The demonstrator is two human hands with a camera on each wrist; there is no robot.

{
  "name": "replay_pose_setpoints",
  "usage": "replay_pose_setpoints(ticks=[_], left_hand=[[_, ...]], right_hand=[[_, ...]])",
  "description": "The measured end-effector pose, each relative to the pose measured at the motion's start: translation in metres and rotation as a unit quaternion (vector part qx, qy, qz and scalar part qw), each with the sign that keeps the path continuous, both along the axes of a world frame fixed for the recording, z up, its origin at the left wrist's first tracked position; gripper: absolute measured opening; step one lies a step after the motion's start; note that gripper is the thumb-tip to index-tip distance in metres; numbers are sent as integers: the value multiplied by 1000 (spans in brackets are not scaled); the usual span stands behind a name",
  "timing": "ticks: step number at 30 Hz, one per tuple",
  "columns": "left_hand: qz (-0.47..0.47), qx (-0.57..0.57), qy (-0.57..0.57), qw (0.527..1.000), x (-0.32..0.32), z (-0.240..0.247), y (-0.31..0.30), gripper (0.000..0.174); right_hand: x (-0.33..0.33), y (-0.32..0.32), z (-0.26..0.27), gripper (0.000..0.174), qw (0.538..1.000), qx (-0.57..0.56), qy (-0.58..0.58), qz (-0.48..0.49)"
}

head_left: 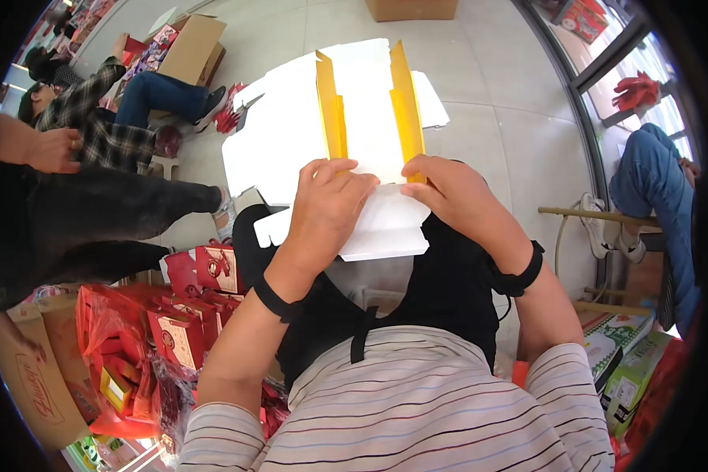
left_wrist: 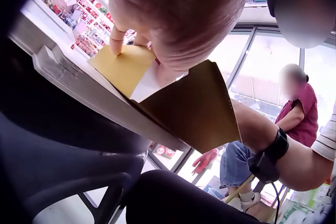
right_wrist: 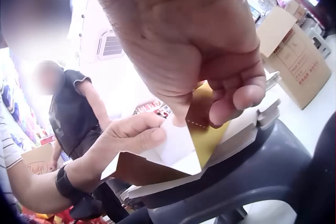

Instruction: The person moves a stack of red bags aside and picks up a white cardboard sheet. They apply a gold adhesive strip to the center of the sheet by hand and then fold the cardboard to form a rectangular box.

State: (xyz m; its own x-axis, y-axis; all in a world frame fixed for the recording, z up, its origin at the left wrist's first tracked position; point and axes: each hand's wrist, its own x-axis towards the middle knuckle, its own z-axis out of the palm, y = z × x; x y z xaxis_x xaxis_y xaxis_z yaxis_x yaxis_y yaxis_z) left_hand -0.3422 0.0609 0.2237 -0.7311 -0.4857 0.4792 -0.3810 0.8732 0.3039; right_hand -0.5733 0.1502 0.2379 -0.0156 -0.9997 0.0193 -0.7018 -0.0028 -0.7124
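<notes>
A part-folded carton, white inside and yellow outside, lies in front of me with its two long yellow side walls standing up. My left hand pinches the near end of its left wall, thumb on the white inside. On the other side, my right hand grips the near end of the right wall, fingers curled over the yellow panel. Between the hands, the white front flap slopes towards my lap. Beneath the carton spread several flat white blanks, resting on a dark grey plastic stool.
To my left stand red gift bags and a brown cardboard box. A standing person's dark-trousered leg is close on that side. A seated person in jeans is at the right. Green-and-white packages lie by my right elbow.
</notes>
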Motion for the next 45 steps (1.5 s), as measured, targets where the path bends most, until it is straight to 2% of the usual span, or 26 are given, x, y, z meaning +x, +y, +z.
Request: replay_pose_setpoints(ticks=[2,5,8,11,13,16,17,19,22,25,26,29,35,38,41,44,45], left_hand=[[-3,5,0,1000,0,1,-1,25],[-3,3,-1,1000,-2,1,-4,23],[-10,13,4,1000,-3,0,-4,22],[-18,26,-1,999,-2,1,-5,22],[-33,37,-16,999,1,4,-6,24],[4,-1,37,999,9,26,-8,27],[36,41,58,997,21,27,-8,29],[63,121,5,991,54,27,-17,32],[-18,115,-69,991,78,14,-15,40],[-47,132,-56,989,67,18,0,51],[-42,127,-49,990,63,13,0,55],[-62,85,-18,994,58,-1,-10,53],[-121,70,-24,990,57,6,-13,47],[-112,87,22,990,60,-13,-22,50],[-79,100,17,992,57,-7,-24,61],[-28,2,-13,1000,46,15,-31,72],[-46,11,-15,999,44,14,-35,73]], right_hand=[[-3,8,2,22,996,-19,-83,-26],[-13,19,-11,31,989,-100,-105,8],[-8,23,-1,30,996,-83,-20,12],[-6,14,-6,20,992,-110,58,16],[-4,9,-13,16,992,-116,54,25],[-4,5,-17,13,991,-124,46,32],[-5,4,-18,13,991,-127,41,33],[-5,3,-19,12,990,-131,26,34],[-5,3,-19,11,991,-130,23,34],[-5,2,-18,10,991,-129,22,39],[-5,2,-18,10,991,-129,23,41],[-7,1,-17,9,991,-122,16,55],[-11,-1,-14,11,993,-98,18,58],[-12,-1,-12,11,992,-102,15,68],[-10,-2,-13,10,993,-95,9,71],[-10,-2,-13,11,993,-99,2,69],[-10,-2,-13,11,993,-98,2,70]])
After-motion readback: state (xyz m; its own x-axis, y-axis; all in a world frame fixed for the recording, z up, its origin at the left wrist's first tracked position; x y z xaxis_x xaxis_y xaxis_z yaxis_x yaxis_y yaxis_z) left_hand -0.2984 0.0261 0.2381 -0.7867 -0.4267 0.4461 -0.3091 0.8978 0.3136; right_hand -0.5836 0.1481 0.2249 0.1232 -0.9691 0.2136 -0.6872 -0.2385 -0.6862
